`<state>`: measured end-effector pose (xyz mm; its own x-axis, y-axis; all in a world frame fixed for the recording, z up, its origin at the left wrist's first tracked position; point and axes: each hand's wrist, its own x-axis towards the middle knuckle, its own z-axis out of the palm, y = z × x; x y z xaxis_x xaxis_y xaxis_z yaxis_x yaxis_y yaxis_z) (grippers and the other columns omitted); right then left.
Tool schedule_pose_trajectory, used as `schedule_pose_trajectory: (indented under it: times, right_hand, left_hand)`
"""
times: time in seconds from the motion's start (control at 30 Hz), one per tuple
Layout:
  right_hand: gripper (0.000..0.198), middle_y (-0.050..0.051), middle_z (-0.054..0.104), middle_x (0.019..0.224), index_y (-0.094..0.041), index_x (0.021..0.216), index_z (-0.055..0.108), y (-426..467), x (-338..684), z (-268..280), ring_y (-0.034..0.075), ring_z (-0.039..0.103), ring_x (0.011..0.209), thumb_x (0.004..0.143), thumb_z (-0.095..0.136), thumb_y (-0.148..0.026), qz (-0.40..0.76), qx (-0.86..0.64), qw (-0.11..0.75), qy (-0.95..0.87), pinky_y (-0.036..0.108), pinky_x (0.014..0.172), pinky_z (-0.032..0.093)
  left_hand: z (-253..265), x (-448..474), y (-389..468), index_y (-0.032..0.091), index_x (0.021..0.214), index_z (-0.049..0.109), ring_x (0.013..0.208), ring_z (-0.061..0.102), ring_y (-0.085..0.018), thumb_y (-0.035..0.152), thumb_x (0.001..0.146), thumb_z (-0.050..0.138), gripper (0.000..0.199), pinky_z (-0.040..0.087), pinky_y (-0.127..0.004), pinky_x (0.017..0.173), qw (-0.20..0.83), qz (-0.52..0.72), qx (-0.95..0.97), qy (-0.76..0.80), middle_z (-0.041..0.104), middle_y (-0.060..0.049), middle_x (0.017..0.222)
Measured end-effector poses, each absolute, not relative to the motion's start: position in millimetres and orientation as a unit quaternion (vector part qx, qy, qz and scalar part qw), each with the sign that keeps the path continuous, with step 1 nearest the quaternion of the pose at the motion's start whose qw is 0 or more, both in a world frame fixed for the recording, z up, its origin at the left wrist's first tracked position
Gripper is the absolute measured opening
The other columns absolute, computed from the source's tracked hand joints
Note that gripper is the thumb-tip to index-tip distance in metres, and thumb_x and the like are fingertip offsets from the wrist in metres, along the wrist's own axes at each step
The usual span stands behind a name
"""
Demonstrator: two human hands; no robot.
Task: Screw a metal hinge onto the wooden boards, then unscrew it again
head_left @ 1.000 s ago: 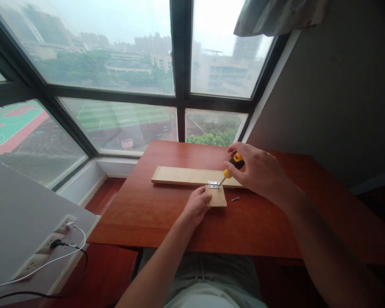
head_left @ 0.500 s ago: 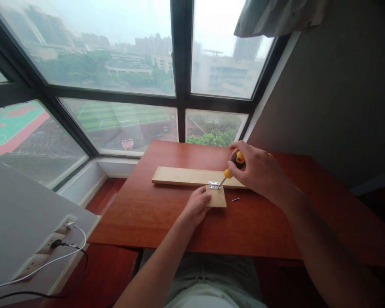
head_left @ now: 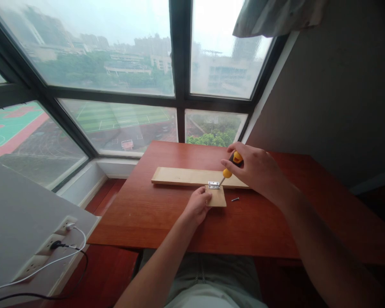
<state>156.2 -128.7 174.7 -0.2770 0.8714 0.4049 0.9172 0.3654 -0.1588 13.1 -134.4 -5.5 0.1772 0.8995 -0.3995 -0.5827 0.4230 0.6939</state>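
Observation:
My left hand (head_left: 199,204) grips a small square wooden board (head_left: 217,198) by its left edge, thumb on top. A silver hinge (head_left: 214,185) joins this piece to a long pale wooden plank (head_left: 179,176) lying behind it. In my right hand (head_left: 256,167) is a screwdriver (head_left: 234,162) with a yellow and black handle, held tilted in the fingers. Its tip meets the hinge at the right side; the screw head under it is too small to make out. One loose screw (head_left: 235,199) lies to the right of the small board.
Everything rests on a reddish-brown table (head_left: 141,222) set against large windows (head_left: 115,51). To the left, wall sockets (head_left: 51,244) have a white and a black cable (head_left: 28,294) plugged in. A curtain (head_left: 279,17) hangs at the upper right.
The fingers of my right hand have shifted around the screwdriver handle, with the thumb stretched further left. My left hand, the boards and the loose screw stay in place.

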Motion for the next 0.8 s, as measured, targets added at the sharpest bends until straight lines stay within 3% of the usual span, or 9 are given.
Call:
schedule_pose_trajectory:
  times: [0.37,0.6,0.8]
  right_hand:
    - [0.037,0.005,0.068,0.108,-0.023,0.117,0.054,-130.9,157.9,170.9,0.022,0.065,0.086,0.081,0.055,-0.024,-0.048,-0.538,0.242,-0.806,0.031,0.071,0.044]
    - [0.031,0.006,0.070,0.109,-0.023,0.115,0.056,-128.9,156.6,173.3,0.025,0.066,0.087,0.088,0.052,-0.038,-0.075,-0.562,0.212,-0.796,0.032,0.065,0.041]
    - [0.033,0.006,0.069,0.109,-0.022,0.117,0.055,-125.6,158.6,170.7,0.025,0.065,0.087,0.085,0.053,-0.031,-0.069,-0.564,0.220,-0.793,0.033,0.067,0.042]
  left_hand:
    - [-10.8,14.4,-133.7,0.012,0.090,0.065,0.070,0.066,-0.016,0.003,0.062,0.066,0.029,0.054,-0.027,0.066,0.735,0.502,0.194,0.413,0.070,-0.007,0.081]
    - [-6.7,15.2,-134.1,0.012,0.089,0.063,0.066,0.064,-0.015,0.003,0.061,0.064,0.029,0.053,-0.026,0.062,0.731,0.499,0.190,0.425,0.069,-0.007,0.080]
    - [-3.0,15.4,-134.8,0.013,0.089,0.062,0.065,0.064,-0.016,0.003,0.061,0.062,0.029,0.053,-0.028,0.059,0.732,0.494,0.190,0.428,0.069,-0.008,0.083]
